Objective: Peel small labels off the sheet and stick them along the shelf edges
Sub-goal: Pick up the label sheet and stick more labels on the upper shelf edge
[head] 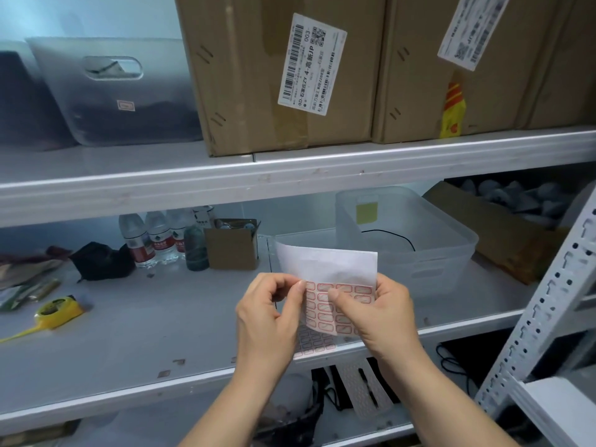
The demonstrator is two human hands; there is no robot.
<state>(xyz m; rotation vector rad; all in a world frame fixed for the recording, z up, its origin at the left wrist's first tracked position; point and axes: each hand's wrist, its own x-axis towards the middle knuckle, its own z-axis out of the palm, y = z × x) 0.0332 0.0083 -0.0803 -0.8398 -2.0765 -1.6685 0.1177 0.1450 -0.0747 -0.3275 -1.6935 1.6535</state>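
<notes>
A white label sheet (329, 272) with rows of small red-bordered labels is held up in front of the middle shelf. My left hand (267, 314) pinches its left edge between thumb and fingers. My right hand (380, 314) grips the right side, its thumb pressed on the labels near the sheet's middle. A second label sheet (314, 340) lies flat on the middle shelf just below the held one. The middle shelf edge (129, 393) runs across the front; two small labels (164, 373) sit near it. The upper shelf edge (225, 185) spans the view above.
Cardboard boxes (277, 72) and a translucent bin (113, 91) stand on the upper shelf. The middle shelf carries water bottles (151, 237), a small open carton (232, 243), a clear tub (409, 233), a yellow tape measure (54, 312) and a black pouch (103, 261). A perforated white upright (548, 317) rises at right.
</notes>
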